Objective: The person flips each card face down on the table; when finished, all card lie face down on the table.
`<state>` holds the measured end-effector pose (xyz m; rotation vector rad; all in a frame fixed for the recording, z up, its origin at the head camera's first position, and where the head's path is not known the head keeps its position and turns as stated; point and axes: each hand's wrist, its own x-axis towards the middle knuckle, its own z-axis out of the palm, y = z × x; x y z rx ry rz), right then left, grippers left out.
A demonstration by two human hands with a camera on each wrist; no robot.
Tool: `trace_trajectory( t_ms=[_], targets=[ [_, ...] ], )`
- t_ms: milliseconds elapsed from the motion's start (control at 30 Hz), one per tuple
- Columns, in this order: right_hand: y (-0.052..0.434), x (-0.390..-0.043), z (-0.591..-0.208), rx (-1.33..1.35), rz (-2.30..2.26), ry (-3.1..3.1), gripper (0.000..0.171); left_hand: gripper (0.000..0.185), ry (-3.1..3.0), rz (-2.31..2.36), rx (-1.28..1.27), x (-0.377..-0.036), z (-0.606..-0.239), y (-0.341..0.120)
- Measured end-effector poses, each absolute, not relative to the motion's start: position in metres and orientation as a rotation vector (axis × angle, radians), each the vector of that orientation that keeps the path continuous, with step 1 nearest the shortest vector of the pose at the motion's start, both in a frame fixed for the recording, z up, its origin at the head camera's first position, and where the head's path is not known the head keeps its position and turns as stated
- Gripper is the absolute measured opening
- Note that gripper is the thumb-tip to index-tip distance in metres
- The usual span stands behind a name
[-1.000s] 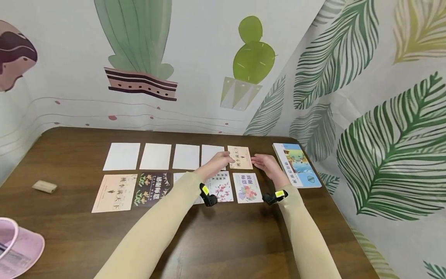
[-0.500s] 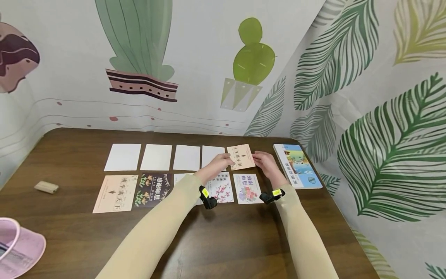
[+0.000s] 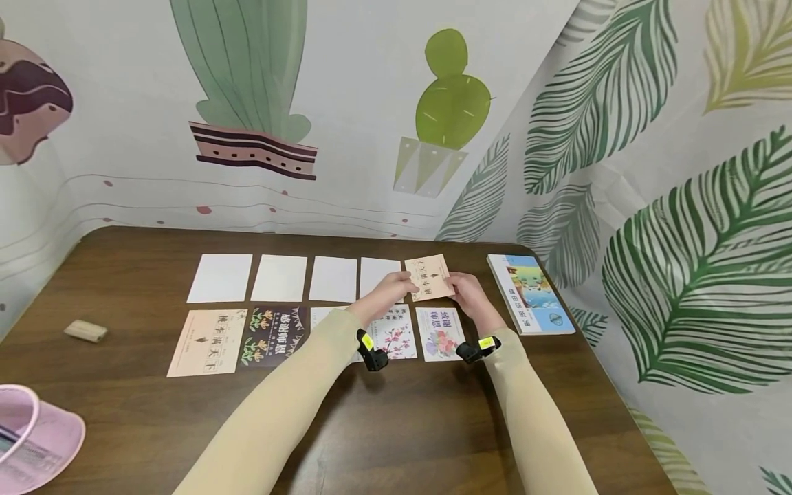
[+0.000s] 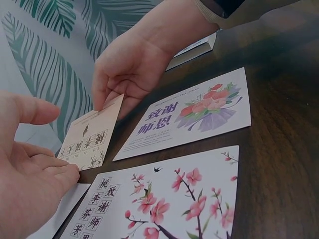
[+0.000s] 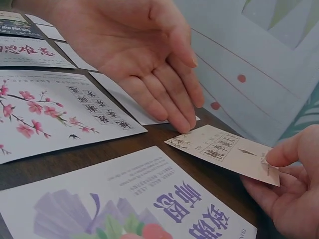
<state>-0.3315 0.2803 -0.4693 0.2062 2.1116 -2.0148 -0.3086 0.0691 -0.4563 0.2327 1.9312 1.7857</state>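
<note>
A small peach card (image 3: 428, 278) with dark characters is held at the far row's right end. My right hand (image 3: 471, 297) pinches its right edge, the thumb (image 5: 285, 152) on top and the fingers beneath. My left hand (image 3: 382, 295) lies at the card's left side with fingers fairly straight and thumb apart; in the left wrist view a fingertip meets the card's corner. Nearer me are a bouquet card (image 4: 199, 112) and a plum-blossom card (image 4: 164, 204). A white card (image 3: 379, 273) lies partly under my left hand.
More white cards (image 3: 278, 278) continue the far row leftward. The near row holds a larger peach card (image 3: 207, 342) and a dark floral card (image 3: 272, 333). A stack with a blue picture cover (image 3: 532, 294) stands right, an eraser-like block (image 3: 85, 331) and pink container (image 3: 56, 440) left.
My right hand has moved left onto the peach card and now pinches its edge. The card has turned slightly and its right side has lifted. My left hand stays about where it was.
</note>
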Motion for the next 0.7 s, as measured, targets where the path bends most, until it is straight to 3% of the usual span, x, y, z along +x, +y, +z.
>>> trace_trajectory(
  t_ms=[67, 133, 233, 300, 367, 700],
  targets=[
    [0.301, -0.357, -0.508, 0.075, -2.120, 2.019, 0.043, 0.067, 1.930, 1.797, 0.229, -0.308, -0.456, 0.070],
    [0.306, -0.363, -0.519, 0.050, -2.151, 1.978, 0.044, 0.067, 1.929, 1.803, 0.227, -0.308, -0.456, 0.070],
    [0.298, -0.357, -0.508, 0.117, -2.117, 2.035, 0.044, 0.066, 1.931, 1.807, 0.222, -0.309, -0.457, 0.071],
    [0.278, -0.334, -0.474, 0.265, -2.035, 2.114, 0.047, 0.066, 1.928, 1.810, 0.222, -0.309, -0.458, 0.071],
    [0.272, -0.326, -0.463, 0.298, -2.037, 2.114, 0.046, 0.066, 1.929, 1.813, 0.221, -0.310, -0.459, 0.071],
    [0.274, -0.322, -0.459, 0.307, -2.082, 2.098, 0.046, 0.065, 1.911, 1.929, 0.216, -0.310, -0.446, 0.084]
  ],
)
